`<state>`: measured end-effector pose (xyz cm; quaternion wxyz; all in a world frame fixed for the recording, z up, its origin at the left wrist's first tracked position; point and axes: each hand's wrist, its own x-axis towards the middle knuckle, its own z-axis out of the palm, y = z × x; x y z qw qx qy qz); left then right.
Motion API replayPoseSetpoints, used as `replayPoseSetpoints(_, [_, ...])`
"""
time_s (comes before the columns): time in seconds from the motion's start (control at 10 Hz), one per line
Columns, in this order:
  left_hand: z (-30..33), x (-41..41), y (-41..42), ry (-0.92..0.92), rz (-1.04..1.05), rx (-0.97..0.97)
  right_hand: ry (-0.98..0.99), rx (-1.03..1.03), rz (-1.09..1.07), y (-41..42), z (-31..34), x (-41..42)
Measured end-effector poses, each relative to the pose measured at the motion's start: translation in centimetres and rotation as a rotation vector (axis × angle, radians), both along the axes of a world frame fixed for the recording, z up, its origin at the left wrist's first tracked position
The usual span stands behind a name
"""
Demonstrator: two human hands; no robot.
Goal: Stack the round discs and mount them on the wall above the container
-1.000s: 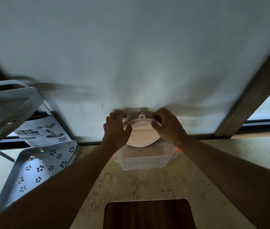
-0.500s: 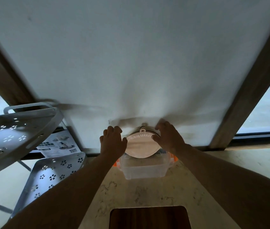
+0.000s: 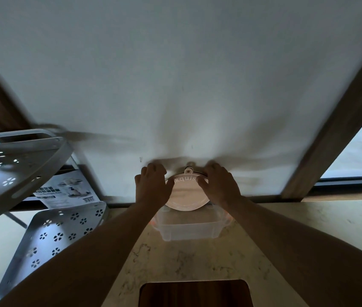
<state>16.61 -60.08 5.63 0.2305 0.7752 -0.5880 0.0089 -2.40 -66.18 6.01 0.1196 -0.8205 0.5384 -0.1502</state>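
Both hands press a pale pink round plastic disc [image 3: 186, 193] flat against the white wall [image 3: 175, 74], directly above a clear rectangular plastic container [image 3: 188, 228] on the marbled beige desk [image 3: 197, 262]. The left hand [image 3: 152, 187] clasps the disc's left edge with curled fingers [image 3: 151, 171], and the right hand [image 3: 221, 185] grasps its right edge.

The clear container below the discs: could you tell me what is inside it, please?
The clear container looks empty through its front wall. Its back part is hidden by the round discs, held by the left hand and right hand.
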Motion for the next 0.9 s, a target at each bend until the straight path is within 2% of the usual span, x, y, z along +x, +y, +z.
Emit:
replayPoseSetpoints(0.3, [1.3, -0.2, 0.1, 0.008, -0.015, -0.016, -0.05, 0.008, -0.006, 0.3, 1.0, 0.3])
replayPoseSetpoints(0.5, [3.7, -0.3, 2.3, -0.027, -0.038, 0.008, 0.044, 0.078, 0.001, 2.4, 3.3, -0.7])
replayPoseSetpoints(0.7, [6.6, -0.2, 6.6, -0.119, -0.082, 0.148, 0.141, 0.128, 0.043, 5.7, 7.0, -2.3])
replayPoseSetpoints(0.9, [10.3, -1.2, 11.5, -0.11, -0.058, 0.224, 0.192, 0.147, 0.044, 10.0, 10.9, -3.2])
